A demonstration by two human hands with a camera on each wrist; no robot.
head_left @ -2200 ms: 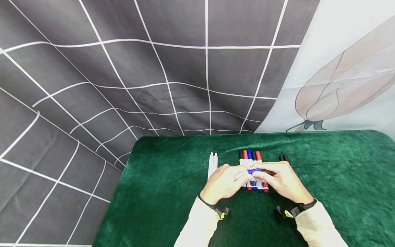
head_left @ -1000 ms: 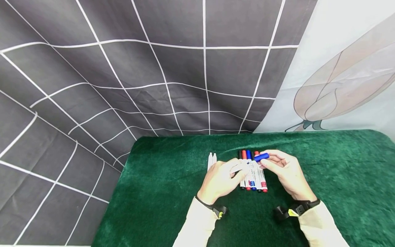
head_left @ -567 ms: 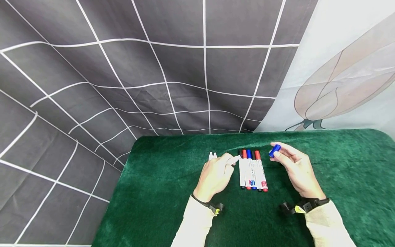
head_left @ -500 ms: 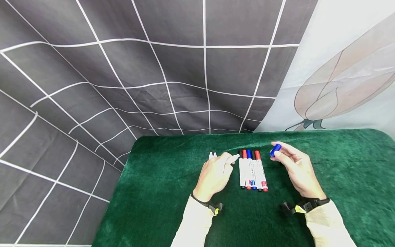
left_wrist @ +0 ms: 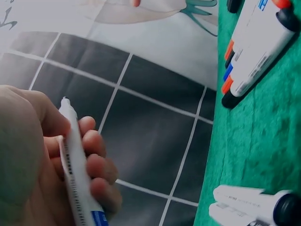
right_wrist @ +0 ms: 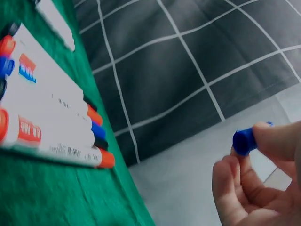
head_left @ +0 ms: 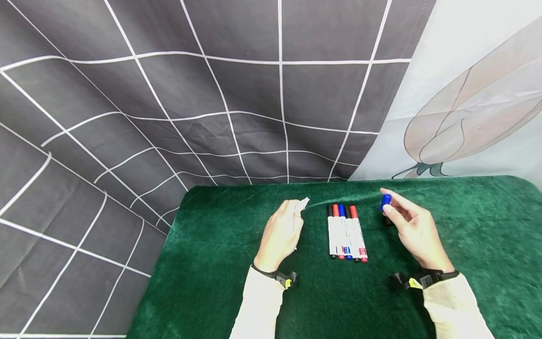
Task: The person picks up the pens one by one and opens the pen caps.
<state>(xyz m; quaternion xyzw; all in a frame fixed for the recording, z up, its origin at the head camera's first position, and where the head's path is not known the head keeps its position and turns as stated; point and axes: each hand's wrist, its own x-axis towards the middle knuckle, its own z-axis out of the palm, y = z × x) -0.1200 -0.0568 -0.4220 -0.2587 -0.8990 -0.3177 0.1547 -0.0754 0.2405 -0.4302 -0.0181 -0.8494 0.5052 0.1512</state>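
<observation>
My left hand point(head_left: 279, 233) grips an uncapped white marker point(left_wrist: 75, 165) with a blue band near its rear end, its bare tip pointing up past the thumb. In my right hand point(head_left: 417, 230), thumb and fingers pinch a blue marker cap point(right_wrist: 244, 142), its hollow end visible in the right wrist view. Between the hands, a row of capped markers point(head_left: 347, 235) in black, red and blue lies side by side on the green cloth. Two white markers point(left_wrist: 244, 200) lie near my left hand, which mostly hides them in the head view.
A dark cap point(head_left: 387, 220) shows just under the right fingers, partly hidden. The green cloth point(head_left: 203, 263) covers the table up to a dark gridded curtain point(head_left: 254, 94). To the right hangs a white curtain point(head_left: 466, 94) with a flower print.
The blue cap has come off the marker. My hands have moved apart, the left carrying the marker left over the white markers and the right taking the cap right, toward the dark caps.
</observation>
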